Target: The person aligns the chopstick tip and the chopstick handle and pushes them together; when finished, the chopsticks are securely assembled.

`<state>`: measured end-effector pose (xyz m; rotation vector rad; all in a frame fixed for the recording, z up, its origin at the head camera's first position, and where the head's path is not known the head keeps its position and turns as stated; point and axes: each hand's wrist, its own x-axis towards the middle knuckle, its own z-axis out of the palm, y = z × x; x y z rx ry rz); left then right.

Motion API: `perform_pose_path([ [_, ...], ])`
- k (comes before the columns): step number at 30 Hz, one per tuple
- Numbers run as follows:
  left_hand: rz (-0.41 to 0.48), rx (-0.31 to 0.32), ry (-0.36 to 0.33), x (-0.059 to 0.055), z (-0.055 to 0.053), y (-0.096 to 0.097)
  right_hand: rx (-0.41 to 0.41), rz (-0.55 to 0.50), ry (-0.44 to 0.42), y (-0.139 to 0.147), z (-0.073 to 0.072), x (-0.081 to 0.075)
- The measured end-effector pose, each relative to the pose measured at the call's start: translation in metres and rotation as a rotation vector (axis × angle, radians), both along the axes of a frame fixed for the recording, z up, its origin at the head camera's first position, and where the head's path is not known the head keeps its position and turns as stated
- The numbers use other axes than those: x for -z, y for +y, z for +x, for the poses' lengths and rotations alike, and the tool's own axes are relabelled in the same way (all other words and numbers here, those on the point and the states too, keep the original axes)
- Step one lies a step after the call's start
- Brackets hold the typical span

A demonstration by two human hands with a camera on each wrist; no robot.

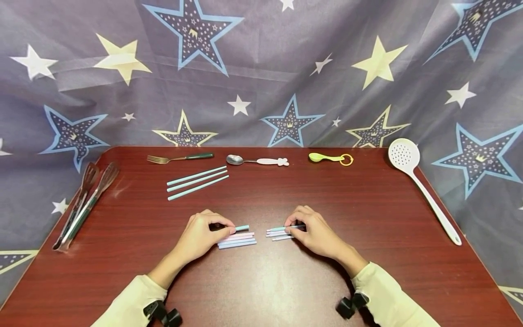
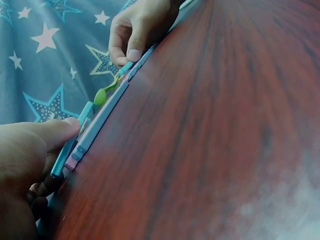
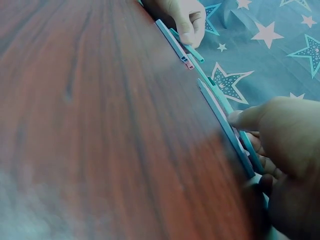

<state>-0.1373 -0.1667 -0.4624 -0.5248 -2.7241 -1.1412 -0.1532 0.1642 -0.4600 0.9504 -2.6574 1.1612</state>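
Could nudge neighbouring sticks askew by sliding low across the tabletop, pinching one teal stick with the left hand, another stick with the right hand.

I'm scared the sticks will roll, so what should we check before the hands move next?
1. Left hand pinching a teal stick: ok.
2. Right hand pinching another teal stick: ok.
3. Gap between the two hands' sticks: ok, tabletop shows between them.
4. Three turquoise sticks apart from both hands: ok.
5. Lower sticks by the right hand, seen full length: cannot tell, the hand covers parts.
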Motion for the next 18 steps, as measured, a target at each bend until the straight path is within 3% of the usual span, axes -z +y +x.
perform_pose_path([
  [7,0.019,-0.001,0.01,-0.009,0.002,-0.002,0.024,-0.024,0.055,0.001,-0.001,-0.007],
  [18,0.076,0.026,0.157,-0.047,-0.013,0.005,0.041,-0.116,0.078,-0.006,-0.015,-0.036],
])
